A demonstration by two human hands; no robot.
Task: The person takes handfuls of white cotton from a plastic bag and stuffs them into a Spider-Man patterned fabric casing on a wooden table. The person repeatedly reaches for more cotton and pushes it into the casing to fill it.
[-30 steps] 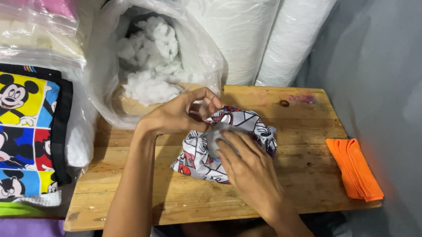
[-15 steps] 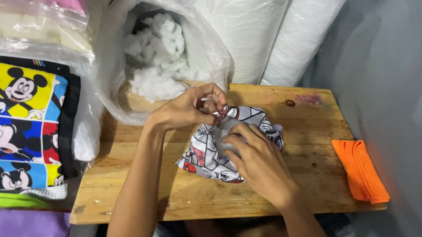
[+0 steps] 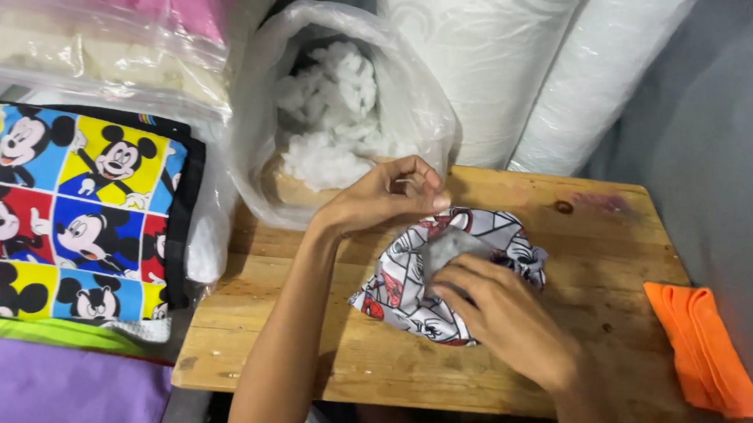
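Note:
A small printed fabric cover [image 3: 407,284], grey and white with red patches, lies on the wooden table [image 3: 296,347]. My left hand [image 3: 386,195] pinches its upper edge, holding the opening up. My right hand [image 3: 502,313] rests on the cover's right side with the fingers pushed into its opening. Just behind the left hand stands a clear plastic bag [image 3: 403,90] full of white stuffing [image 3: 334,120].
Folded orange cloth [image 3: 702,349] lies at the table's right edge. Left of the table is a cartoon-print cushion [image 3: 58,216] on purple fabric [image 3: 46,387], with bagged pink and cream bedding [image 3: 98,24] above. White rolls [image 3: 528,63] and a grey wall [image 3: 743,149] stand behind.
The view has shifted slightly. My right hand has slid a little lower and further into the cover; my left hand keeps pinching the upper edge.

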